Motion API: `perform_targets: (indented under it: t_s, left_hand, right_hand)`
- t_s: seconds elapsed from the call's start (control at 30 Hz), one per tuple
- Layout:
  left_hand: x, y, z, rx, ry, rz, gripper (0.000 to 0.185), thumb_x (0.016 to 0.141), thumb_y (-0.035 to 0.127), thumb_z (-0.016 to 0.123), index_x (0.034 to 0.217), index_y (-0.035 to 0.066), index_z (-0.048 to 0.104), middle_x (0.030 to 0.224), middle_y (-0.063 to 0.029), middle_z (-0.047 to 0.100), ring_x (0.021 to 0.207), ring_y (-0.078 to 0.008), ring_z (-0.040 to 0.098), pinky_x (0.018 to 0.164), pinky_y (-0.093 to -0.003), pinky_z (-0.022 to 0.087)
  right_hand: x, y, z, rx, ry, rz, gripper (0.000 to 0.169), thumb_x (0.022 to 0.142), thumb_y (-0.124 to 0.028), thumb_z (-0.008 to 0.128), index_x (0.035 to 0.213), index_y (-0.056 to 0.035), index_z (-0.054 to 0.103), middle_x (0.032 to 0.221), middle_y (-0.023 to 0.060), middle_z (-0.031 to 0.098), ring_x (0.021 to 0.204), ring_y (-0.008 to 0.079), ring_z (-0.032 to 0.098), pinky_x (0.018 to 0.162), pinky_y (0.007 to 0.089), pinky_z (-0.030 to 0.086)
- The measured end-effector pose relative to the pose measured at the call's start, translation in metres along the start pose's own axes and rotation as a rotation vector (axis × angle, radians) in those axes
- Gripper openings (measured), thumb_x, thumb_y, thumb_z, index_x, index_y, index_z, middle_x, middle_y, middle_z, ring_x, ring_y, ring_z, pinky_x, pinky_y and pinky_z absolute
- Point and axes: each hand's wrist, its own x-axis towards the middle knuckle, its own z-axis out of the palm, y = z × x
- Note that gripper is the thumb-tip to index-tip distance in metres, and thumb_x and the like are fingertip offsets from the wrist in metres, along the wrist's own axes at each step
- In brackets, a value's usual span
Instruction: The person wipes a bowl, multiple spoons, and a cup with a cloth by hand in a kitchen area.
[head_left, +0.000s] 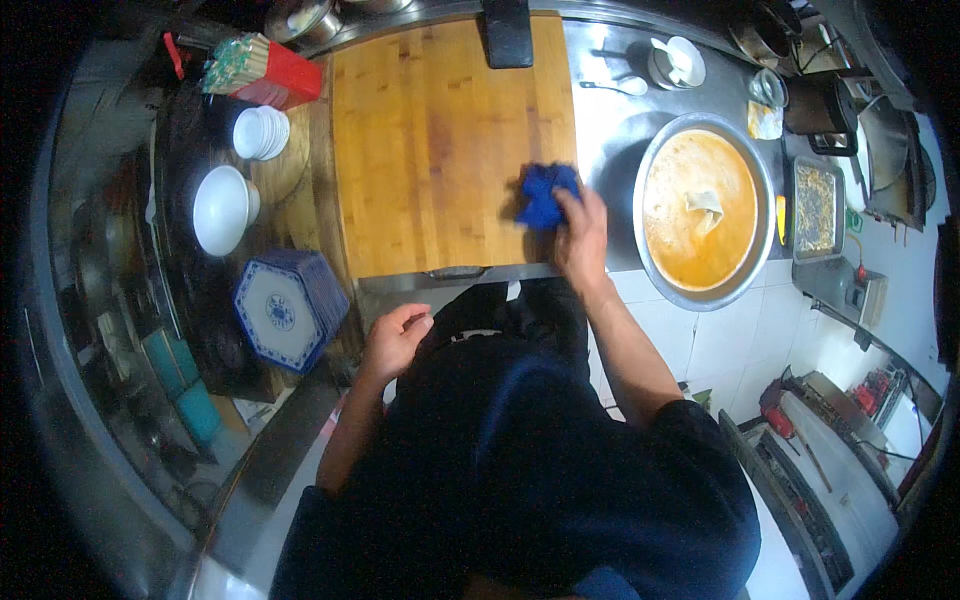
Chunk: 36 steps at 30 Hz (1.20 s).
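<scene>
At the right side of a wooden cutting board (450, 142), my right hand (581, 236) grips a crumpled blue cloth (547, 196), which lies against the board's surface. My left hand (397, 341) hovers in front of my body, short of the counter's front edge. Its fingers are loosely curled, the thumb stands apart from them, and I see nothing held there. A dark, flat rectangular object (508, 34) rests across the board's far edge; its far end is cut off from clear view.
Right of the board stands a wide metal basin (645, 247) of orange liquid with a pale folded piece floating. White bowls (694, 71) and a spoon (634, 85) lie behind. Leftward are stacked hexagonal plates (281, 311), a white bowl (221, 210), small dishes (259, 133) and a red chopstick box (296, 79).
</scene>
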Motion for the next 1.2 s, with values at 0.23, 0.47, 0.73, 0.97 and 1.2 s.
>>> perform_targets:
  t_s: [0.23, 0.47, 0.73, 0.97, 1.2]
  left_hand:
    - [0.001, 0.029, -0.011, 0.012, -0.009, -0.110, 0.036, 0.102, 0.022, 0.069, 0.128, -0.003, 0.069, 0.107, -0.0149, 0.076, 0.089, -0.0182, 0.071, 0.081, -0.0301, 0.056]
    - [-0.005, -0.037, -0.011, 0.089, 0.002, 0.070, 0.034, 0.100, 0.023, 0.071, 0.125, 0.000, 0.072, 0.102, -0.0116, 0.077, 0.085, -0.0173, 0.070, 0.077, -0.0316, 0.055]
    - [0.003, -0.011, -0.004, 0.018, -0.019, 0.008, 0.033, 0.101, 0.022, 0.071, 0.125, -0.001, 0.071, 0.106, -0.0112, 0.078, 0.095, -0.0181, 0.071, 0.085, -0.0324, 0.056]
    - [0.011, -0.004, -0.016, 0.054, -0.085, -0.037, 0.036, 0.103, 0.022, 0.068, 0.132, 0.001, 0.067, 0.111, -0.0073, 0.074, 0.096, -0.0145, 0.069, 0.077, -0.0311, 0.057]
    - [0.022, -0.005, -0.012, 0.039, -0.118, -0.065, 0.037, 0.103, 0.022, 0.067, 0.132, -0.001, 0.067, 0.109, -0.0071, 0.073, 0.095, -0.0145, 0.068, 0.075, -0.0303, 0.058]
  right_hand:
    - [0.138, 0.013, 0.018, 0.159, 0.134, 0.255, 0.047, 0.089, 0.000, 0.057, 0.136, -0.0027, 0.062, 0.133, 0.0243, 0.065, 0.121, 0.0503, 0.057, 0.106, 0.0576, 0.045]
    - [0.128, 0.057, 0.034, -0.003, 0.017, 0.298, 0.040, 0.089, -0.011, 0.063, 0.127, 0.0028, 0.066, 0.111, 0.0292, 0.068, 0.106, 0.0491, 0.064, 0.098, 0.0552, 0.051]
    - [0.025, 0.035, 0.017, -0.062, 0.047, 0.286, 0.046, 0.090, -0.003, 0.061, 0.135, 0.0092, 0.059, 0.121, 0.0328, 0.066, 0.115, 0.0495, 0.063, 0.103, 0.0528, 0.050]
    - [-0.038, 0.034, 0.006, -0.048, -0.090, 0.337, 0.051, 0.088, -0.002, 0.065, 0.137, 0.0090, 0.057, 0.129, 0.0327, 0.064, 0.117, 0.0495, 0.061, 0.106, 0.0527, 0.048]
    - [-0.125, 0.005, -0.014, -0.064, -0.179, 0.402, 0.059, 0.082, 0.003, 0.068, 0.139, 0.0068, 0.056, 0.136, 0.0343, 0.060, 0.124, 0.0516, 0.056, 0.110, 0.0553, 0.046]
